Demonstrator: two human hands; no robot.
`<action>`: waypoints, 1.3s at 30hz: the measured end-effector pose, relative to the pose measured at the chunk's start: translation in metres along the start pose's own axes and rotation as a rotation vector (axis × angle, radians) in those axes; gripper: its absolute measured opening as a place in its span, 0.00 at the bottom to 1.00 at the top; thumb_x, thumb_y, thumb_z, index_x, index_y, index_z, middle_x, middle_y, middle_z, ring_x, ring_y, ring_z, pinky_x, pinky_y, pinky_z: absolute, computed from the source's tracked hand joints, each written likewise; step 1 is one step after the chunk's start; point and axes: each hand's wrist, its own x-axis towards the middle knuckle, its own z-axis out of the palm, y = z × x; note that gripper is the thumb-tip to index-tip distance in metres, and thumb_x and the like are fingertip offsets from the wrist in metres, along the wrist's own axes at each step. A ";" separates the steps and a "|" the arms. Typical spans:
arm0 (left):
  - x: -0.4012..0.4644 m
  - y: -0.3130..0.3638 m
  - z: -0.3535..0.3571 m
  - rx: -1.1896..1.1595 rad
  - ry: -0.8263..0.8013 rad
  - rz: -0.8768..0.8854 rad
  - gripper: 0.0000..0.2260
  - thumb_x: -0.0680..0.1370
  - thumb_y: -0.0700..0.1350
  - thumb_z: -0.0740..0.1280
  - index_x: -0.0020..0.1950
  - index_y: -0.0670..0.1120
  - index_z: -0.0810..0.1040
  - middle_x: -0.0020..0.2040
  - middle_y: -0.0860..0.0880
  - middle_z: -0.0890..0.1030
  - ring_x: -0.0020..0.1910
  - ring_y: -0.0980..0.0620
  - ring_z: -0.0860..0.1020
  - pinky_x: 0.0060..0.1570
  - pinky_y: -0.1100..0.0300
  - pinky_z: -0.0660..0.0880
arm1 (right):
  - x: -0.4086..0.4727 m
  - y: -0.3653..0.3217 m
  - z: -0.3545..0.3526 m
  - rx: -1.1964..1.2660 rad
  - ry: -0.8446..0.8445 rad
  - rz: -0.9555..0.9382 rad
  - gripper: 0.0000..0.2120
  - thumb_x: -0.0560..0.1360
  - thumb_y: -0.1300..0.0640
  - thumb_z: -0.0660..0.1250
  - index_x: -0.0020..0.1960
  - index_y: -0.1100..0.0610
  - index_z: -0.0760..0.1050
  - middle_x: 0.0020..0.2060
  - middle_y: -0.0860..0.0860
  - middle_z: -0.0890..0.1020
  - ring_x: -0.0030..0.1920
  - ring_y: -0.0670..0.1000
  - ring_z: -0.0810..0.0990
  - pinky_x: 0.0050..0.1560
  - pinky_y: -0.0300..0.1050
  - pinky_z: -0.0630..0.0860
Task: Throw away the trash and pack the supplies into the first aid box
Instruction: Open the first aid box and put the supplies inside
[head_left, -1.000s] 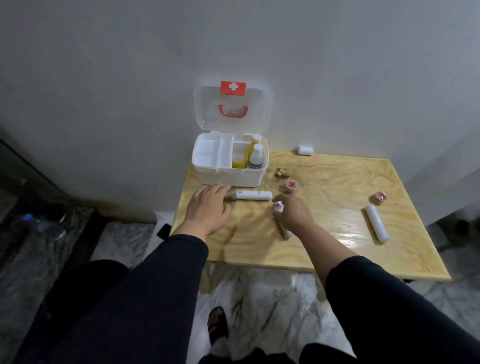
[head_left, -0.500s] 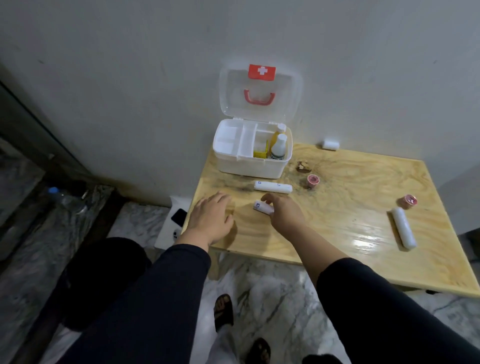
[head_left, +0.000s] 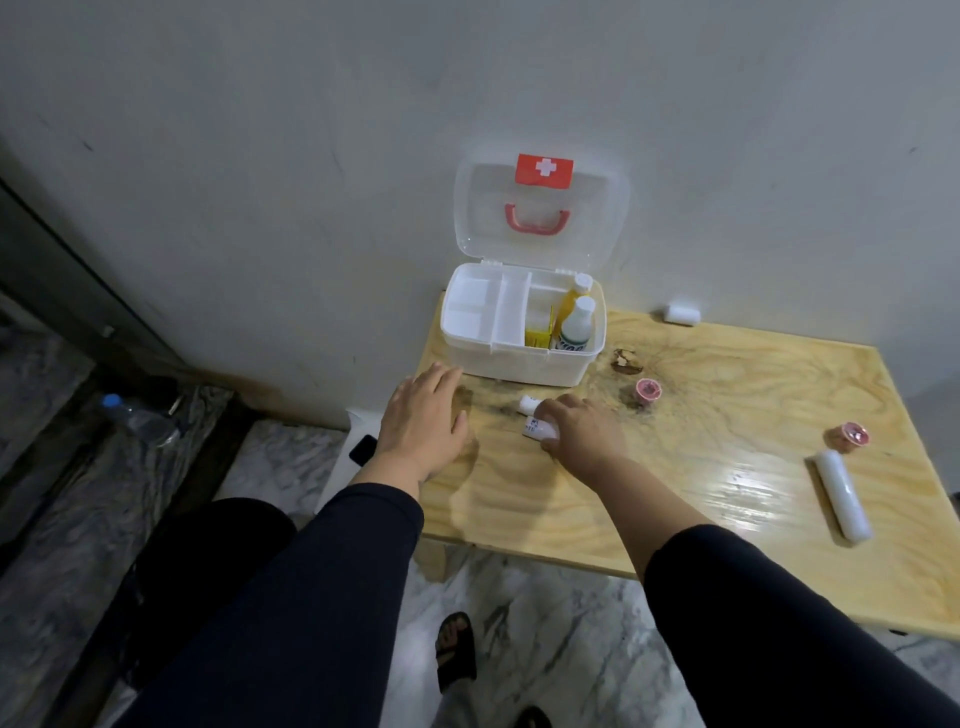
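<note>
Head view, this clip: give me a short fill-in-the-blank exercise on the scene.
1. The first aid box has its lid ____.
2. The right hand closes on white ____.
3. The left hand rests flat and ____ on the table.
4. Two bottles stand ____ the box.

Missing words: open; tubes; empty; inside

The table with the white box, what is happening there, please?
A person is packing supplies into an open first aid box at the table's back corner. The right hand closes on two small white tubes lying before the box. The left hand rests flat and empty beside it. Two bottles already stand inside. A long white roll and two pink tape rolls remain on the table.
</note>
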 end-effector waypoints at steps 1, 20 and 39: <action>0.003 0.002 -0.002 -0.001 0.006 0.000 0.25 0.80 0.48 0.59 0.77 0.46 0.58 0.78 0.48 0.60 0.76 0.50 0.58 0.75 0.53 0.54 | -0.001 -0.001 0.001 -0.015 0.006 -0.013 0.18 0.73 0.51 0.68 0.62 0.48 0.70 0.59 0.52 0.76 0.57 0.58 0.74 0.54 0.51 0.73; 0.075 0.029 -0.035 0.094 -0.108 0.037 0.26 0.83 0.54 0.52 0.79 0.45 0.53 0.80 0.47 0.52 0.78 0.46 0.51 0.75 0.52 0.53 | 0.051 -0.034 -0.100 0.784 0.402 0.052 0.31 0.77 0.56 0.65 0.75 0.53 0.54 0.67 0.55 0.72 0.66 0.55 0.72 0.63 0.49 0.70; 0.092 0.042 -0.047 0.141 -0.088 0.089 0.20 0.83 0.53 0.51 0.70 0.45 0.67 0.66 0.46 0.74 0.64 0.45 0.73 0.58 0.53 0.70 | 0.071 -0.031 -0.097 0.546 0.237 0.101 0.29 0.74 0.65 0.64 0.73 0.56 0.62 0.69 0.56 0.70 0.68 0.56 0.71 0.66 0.49 0.71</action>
